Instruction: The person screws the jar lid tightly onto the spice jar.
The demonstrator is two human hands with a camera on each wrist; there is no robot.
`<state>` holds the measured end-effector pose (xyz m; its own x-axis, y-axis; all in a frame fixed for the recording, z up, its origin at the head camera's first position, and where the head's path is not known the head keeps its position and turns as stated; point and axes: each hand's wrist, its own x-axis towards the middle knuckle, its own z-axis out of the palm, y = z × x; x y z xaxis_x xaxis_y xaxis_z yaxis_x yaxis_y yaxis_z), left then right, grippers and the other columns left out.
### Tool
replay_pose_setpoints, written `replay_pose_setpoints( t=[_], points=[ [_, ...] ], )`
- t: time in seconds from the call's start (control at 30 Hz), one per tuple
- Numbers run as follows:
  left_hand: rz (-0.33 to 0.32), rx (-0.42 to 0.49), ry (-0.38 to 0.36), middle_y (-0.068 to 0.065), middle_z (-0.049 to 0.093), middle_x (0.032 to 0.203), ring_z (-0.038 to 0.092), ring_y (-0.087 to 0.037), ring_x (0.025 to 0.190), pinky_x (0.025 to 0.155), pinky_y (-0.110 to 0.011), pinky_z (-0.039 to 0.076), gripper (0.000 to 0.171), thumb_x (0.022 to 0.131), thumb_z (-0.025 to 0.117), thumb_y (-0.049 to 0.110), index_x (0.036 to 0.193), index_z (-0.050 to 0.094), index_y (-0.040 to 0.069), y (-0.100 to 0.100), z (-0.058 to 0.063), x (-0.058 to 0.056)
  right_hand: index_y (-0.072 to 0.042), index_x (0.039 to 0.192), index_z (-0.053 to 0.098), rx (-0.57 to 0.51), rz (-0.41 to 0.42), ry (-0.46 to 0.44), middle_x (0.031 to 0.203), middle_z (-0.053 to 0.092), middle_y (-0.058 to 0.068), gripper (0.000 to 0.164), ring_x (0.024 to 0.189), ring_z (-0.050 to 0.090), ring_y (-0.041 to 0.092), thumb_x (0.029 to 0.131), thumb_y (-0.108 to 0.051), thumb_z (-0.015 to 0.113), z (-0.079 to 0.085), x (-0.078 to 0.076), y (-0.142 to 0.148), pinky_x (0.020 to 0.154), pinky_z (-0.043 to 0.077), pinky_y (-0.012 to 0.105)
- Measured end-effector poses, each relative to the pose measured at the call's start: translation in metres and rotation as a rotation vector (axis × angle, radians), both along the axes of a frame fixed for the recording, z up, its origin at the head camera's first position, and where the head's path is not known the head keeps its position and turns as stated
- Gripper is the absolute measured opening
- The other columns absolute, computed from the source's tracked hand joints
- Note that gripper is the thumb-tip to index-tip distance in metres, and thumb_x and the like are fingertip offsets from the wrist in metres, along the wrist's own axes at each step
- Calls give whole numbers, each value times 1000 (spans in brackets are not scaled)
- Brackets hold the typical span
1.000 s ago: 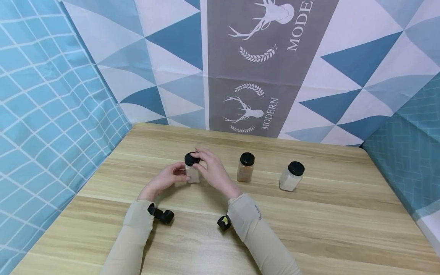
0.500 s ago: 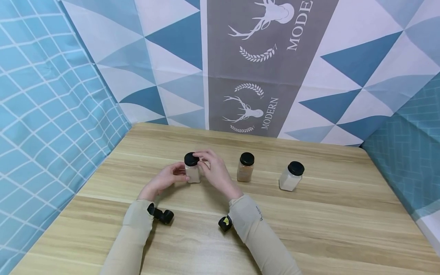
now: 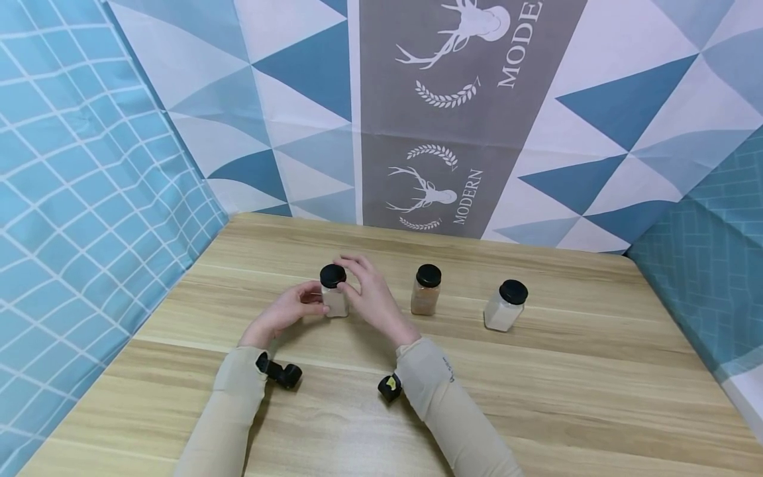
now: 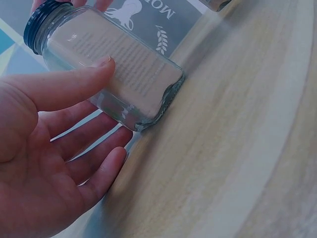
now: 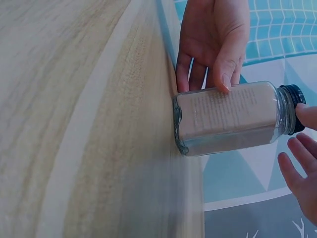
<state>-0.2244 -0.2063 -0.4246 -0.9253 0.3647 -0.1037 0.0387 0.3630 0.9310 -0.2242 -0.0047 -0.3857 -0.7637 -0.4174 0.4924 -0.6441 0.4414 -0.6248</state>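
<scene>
A square glass jar with pale powder inside and a black screw lid stands upright on the table. My left hand grips its body from the left. In the left wrist view the thumb lies on the printed face of the glass jar, with the fingers behind it. At the top my right hand holds the lid between thumb and fingers. The right wrist view shows the right thumb against the edge of the black lid; the other fingers are spread below.
A jar of orange-brown contents with a black lid stands to the right of my right hand. Farther right is another jar of pale powder, also lidded. The wooden table ends at a patterned cloth backdrop.
The right hand's fingers have shifted around the lid, drawing together and then spreading again at its back edge. Jar and left hand have kept their place.
</scene>
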Motion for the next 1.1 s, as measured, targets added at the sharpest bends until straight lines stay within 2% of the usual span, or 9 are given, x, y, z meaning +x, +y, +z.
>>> replay_pose_setpoints(
  t=[0.1,0.2,0.57,0.73,0.9,1.1],
  points=[
    [0,0,-4,-18,51,127,45,-32,120,100,-46,36,57,82,68,22,130,44,3,0,0,0,-11,128,51,24,24,-25,135,46,9,41,124,43,21,88,-10,59,1,1,-1,104,34,34],
    [1,0,-3,-19,50,127,45,-33,120,100,-46,36,58,82,68,22,131,44,2,0,0,0,-11,128,50,36,33,-47,133,49,9,40,124,44,20,89,-9,57,0,2,-1,104,34,33],
    [16,-6,-2,-18,52,125,48,-32,117,99,-45,37,56,80,69,21,128,47,2,0,-1,-2,-9,116,59,-49,-56,6,109,57,4,30,97,57,15,87,-5,59,-3,0,1,87,45,28],
    [9,-14,-4,-19,51,126,47,-32,118,99,-45,37,57,81,68,22,129,45,2,0,-3,-2,-9,113,61,-68,-76,9,105,57,3,28,95,56,14,86,-6,60,-4,-1,1,85,46,26],
    [11,-21,-12,-19,50,127,45,-33,120,100,-45,36,58,82,68,23,131,44,2,0,-2,-2,-9,118,59,-52,-55,3,119,56,6,33,108,54,18,86,-7,61,-3,-1,1,93,43,30],
    [11,-20,-16,-18,50,128,44,-33,121,101,-47,35,57,82,67,21,131,44,3,0,0,-1,-11,129,50,-3,13,-71,136,46,8,42,126,41,21,88,-12,59,-1,1,0,105,33,35]
  ],
)
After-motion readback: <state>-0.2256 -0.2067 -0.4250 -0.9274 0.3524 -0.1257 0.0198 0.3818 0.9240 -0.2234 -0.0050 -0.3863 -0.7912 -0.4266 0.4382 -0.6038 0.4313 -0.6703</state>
